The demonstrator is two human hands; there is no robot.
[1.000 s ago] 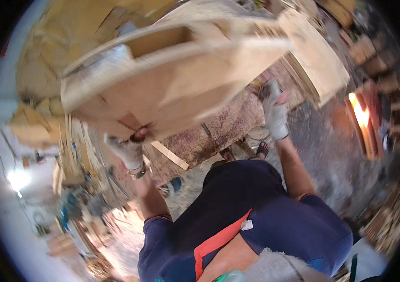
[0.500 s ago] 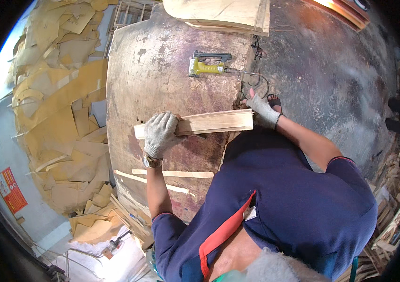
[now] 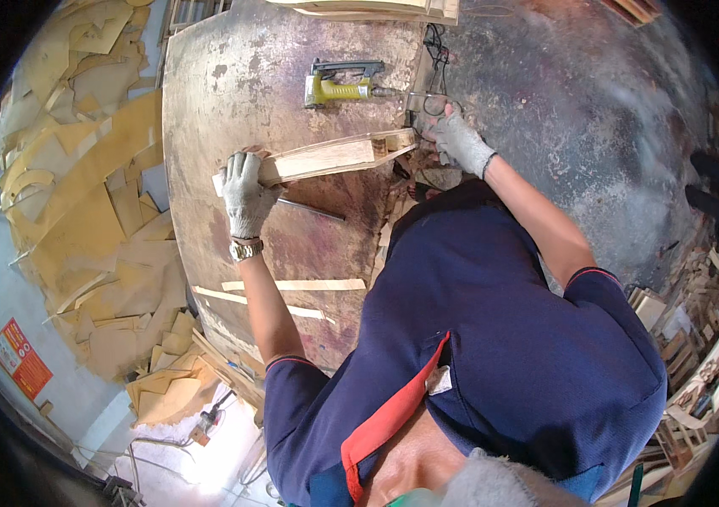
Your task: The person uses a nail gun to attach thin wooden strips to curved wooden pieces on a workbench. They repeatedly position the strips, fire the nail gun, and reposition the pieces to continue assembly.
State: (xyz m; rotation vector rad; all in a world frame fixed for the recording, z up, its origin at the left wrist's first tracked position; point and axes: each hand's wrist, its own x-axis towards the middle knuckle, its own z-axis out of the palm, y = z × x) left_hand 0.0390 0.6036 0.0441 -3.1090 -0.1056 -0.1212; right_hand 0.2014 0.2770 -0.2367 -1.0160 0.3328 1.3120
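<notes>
in the head view, the left hand (image 3: 245,193), in a pale knitted glove, has its fingers wrapped around the left end of a long, narrow wooden piece (image 3: 317,162). this piece is held over the bench (image 3: 232,101), running across toward the bench's right edge; its thin side layers and a small block between them show near its right end. the right hand (image 3: 459,142), gloved too, is just past the bench's right edge, near that end of the piece and apart from it. its fingers look partly bent, but i cannot tell whether they are closed on anything. a metal wristwatch (image 3: 246,249) sits on the left wrist.

beyond the piece, toward the bench's far edge, lies a yellow-green air stapler (image 3: 338,89) with a dark magazine; its hose (image 3: 393,92) runs to the right edge. stacked curved boards (image 3: 368,8) lie at the far edge. on the near side of the piece is a thin dark rod (image 3: 313,209), and closer to the near left corner lie pale wooden strips (image 3: 317,286). along the bench's left edge, yellowish sheet offcuts (image 3: 93,220) are heaped.
</notes>
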